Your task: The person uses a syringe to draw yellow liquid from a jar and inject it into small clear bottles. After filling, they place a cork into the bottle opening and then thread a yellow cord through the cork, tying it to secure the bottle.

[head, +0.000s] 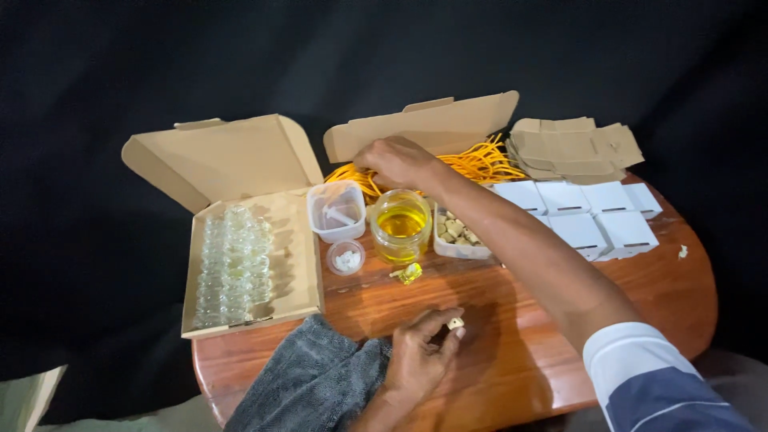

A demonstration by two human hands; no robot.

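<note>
Left hand point(420, 356) rests near the table's near edge, its fingertips pinched narrowly on a small pale cork point(455, 323), held just above the wood. Right hand point(396, 160) reaches far across the table into the open box point(424, 128) at the back, fingers curled down into the yellow strings point(480, 164); whether a string is actually gripped cannot be told, since the fingertips are hidden. The right forearm runs diagonally from the sleeve point(640, 360) at near right up to far centre, passing over the tub of corks point(456, 232). The strings lie with their long axes roughly left to right, fanning out to the right of the right hand, which is much the nearer hand to them; the left hand is well apart from them, on the near side. Between the two hands stand a jar of yellow liquid point(400, 224), a tiny yellow vial point(410, 273) lying just near of the jar, a small round cup of white bits point(346, 258) and a clear tub point(337, 210) to the jar's left. At far left an open carton point(240, 160) holds rows of clear glass vials point(232, 268). A grey cloth point(308, 384) lies touching the left wrist. White folded boxes point(592, 212) sit at right, flat brown card blanks point(572, 148) beyond them. All rest on a wooden table point(680, 296).
</note>
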